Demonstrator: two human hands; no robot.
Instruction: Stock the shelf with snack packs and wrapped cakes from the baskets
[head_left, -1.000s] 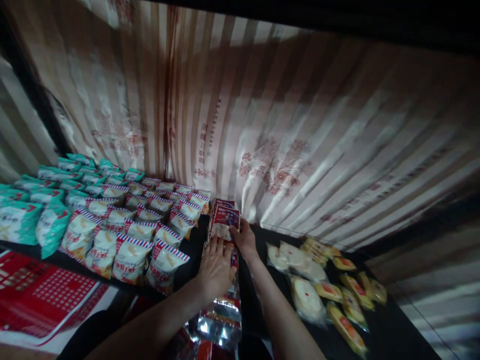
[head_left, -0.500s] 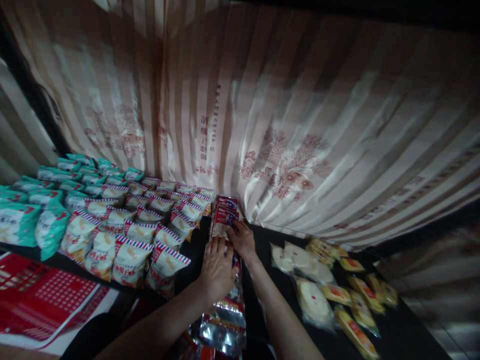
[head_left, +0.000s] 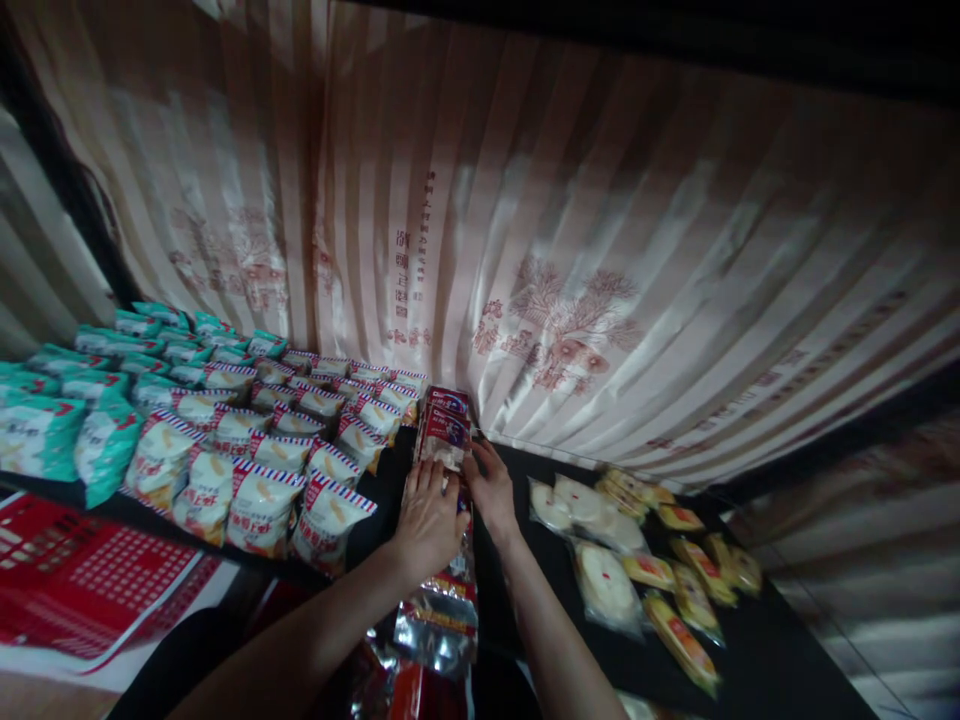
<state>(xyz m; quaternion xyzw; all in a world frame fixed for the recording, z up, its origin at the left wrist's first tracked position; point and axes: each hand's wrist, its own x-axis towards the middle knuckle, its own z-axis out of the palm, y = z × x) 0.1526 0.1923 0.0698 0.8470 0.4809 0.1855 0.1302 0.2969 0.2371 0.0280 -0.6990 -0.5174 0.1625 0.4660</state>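
A column of overlapping red snack packets (head_left: 448,425) runs from the curtain toward me, with silver-backed packets (head_left: 435,625) at its near end. My left hand (head_left: 429,515) lies flat across the middle of the column, fingers stretched forward. Along the right edge of the packets rests my right hand (head_left: 491,485), its fingers extended and apart, the fingertips beside the upper packets. Neither hand grips anything that I can make out. What lies beneath my left palm is hidden.
Rows of white chip bags with striped tops (head_left: 262,500) stand at left, teal bags (head_left: 109,440) beyond them. On the black table (head_left: 525,600) to the right lie clear-wrapped white round cakes (head_left: 607,585) and yellow packs (head_left: 682,640). A red basket (head_left: 97,580) sits low left; a striped curtain (head_left: 375,200) closes the back.
My right hand has slid off the top of the packets to their right edge. The left hand remains flat on the column. The view has shifted slightly to the right.
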